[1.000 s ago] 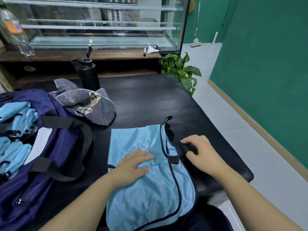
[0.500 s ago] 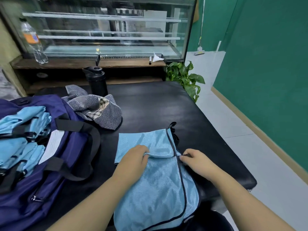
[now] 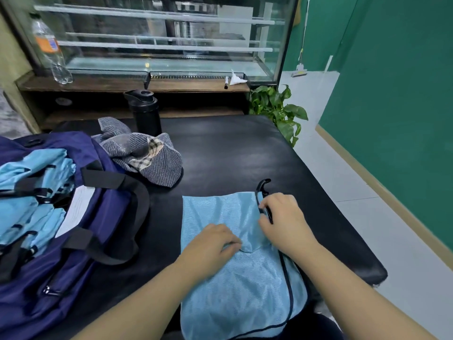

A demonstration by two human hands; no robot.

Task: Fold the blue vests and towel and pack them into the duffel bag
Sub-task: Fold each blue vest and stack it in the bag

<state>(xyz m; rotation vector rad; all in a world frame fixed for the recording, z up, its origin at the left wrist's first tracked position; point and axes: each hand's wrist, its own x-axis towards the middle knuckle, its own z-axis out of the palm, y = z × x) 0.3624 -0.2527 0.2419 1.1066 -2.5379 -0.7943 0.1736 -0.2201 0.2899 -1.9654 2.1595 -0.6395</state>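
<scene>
A light blue mesh vest [image 3: 235, 285] with dark trim lies on the black table [image 3: 232, 153] near its front edge, its lower part hanging over the edge. My left hand [image 3: 210, 244] pinches a fold at the vest's middle. At the vest's right edge, my right hand [image 3: 282, 219] pinches the dark trim and strap. The navy duffel bag [image 3: 98, 217] stands open at the left with several folded blue vests [image 3: 27, 197] inside. A grey striped towel [image 3: 147, 158] lies crumpled behind the bag.
A black bottle [image 3: 144, 111] stands behind the towel. Beyond the table is a wooden shelf [image 3: 122, 85] with a plastic water bottle [image 3: 49, 50] and a glass display case. A potted plant [image 3: 277, 109] is at the table's far right corner. White floor and a green wall lie to the right.
My left hand went from lying flat on the vest to pinching a fold. My right hand moved up along the right edge and took hold of the trim. The view shifted slightly.
</scene>
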